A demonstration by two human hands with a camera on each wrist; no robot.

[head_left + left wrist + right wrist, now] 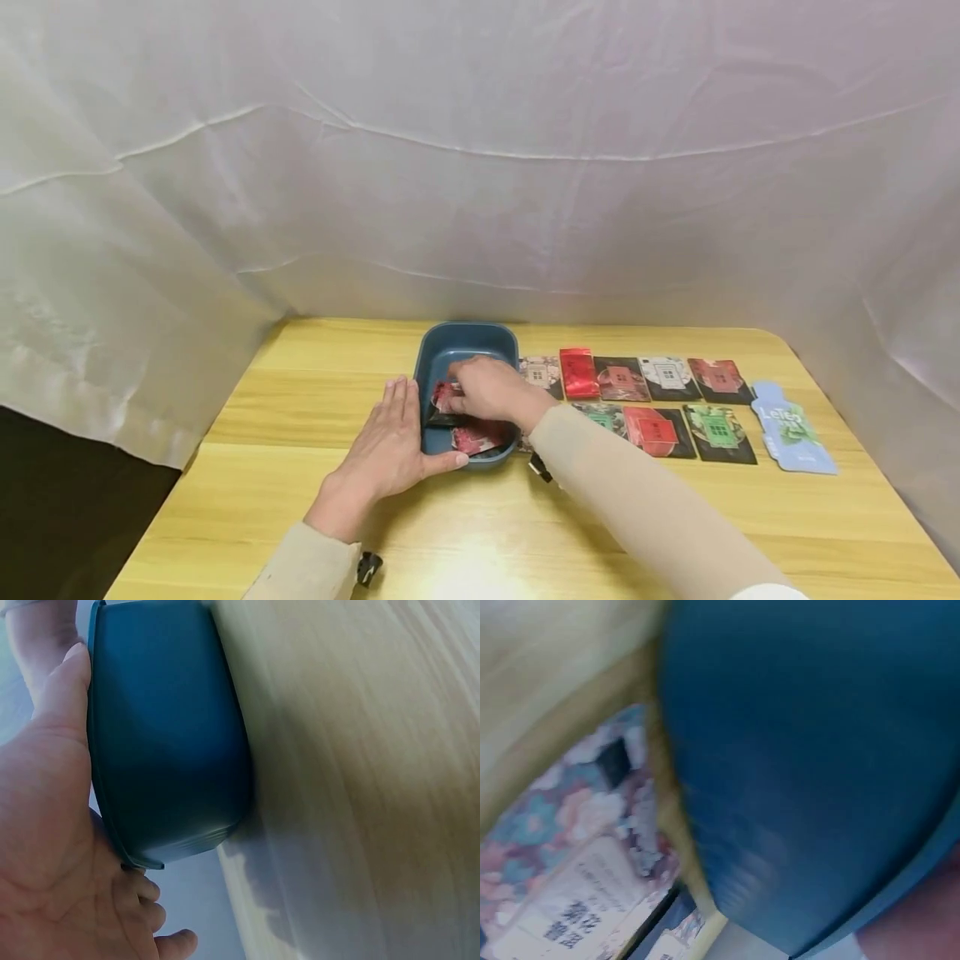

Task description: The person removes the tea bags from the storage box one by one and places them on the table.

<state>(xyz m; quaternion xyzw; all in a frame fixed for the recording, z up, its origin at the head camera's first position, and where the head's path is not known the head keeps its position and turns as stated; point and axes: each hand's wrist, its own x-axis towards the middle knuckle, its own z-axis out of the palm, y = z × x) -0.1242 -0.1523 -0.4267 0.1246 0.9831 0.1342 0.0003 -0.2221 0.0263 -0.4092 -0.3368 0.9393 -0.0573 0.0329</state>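
A deep blue plastic bin (467, 331) stands toward the back of the wooden table. My left hand (390, 450) lies along its left side with straight fingers, the thumb across the front rim. In the left wrist view, the palm and thumb of that hand (45, 795) meet the bin's rim (94, 742). My right hand (491, 387) reaches inside and pinches a black and red sachet (444, 404); some fingertips are hidden. Under that hand, at the bin's front end, another red-patterned sachet (478, 437) lies. The right wrist view shows mostly the bin's outer wall (802, 765).
Right of the bin, flat sachets lie in two rows, among them a shiny red one (579, 373), a green and black one (718, 432) and a floral one (570, 847). A pale blue pouch (797, 433) lies at the right end. White cloth (480, 208) hangs behind the table.
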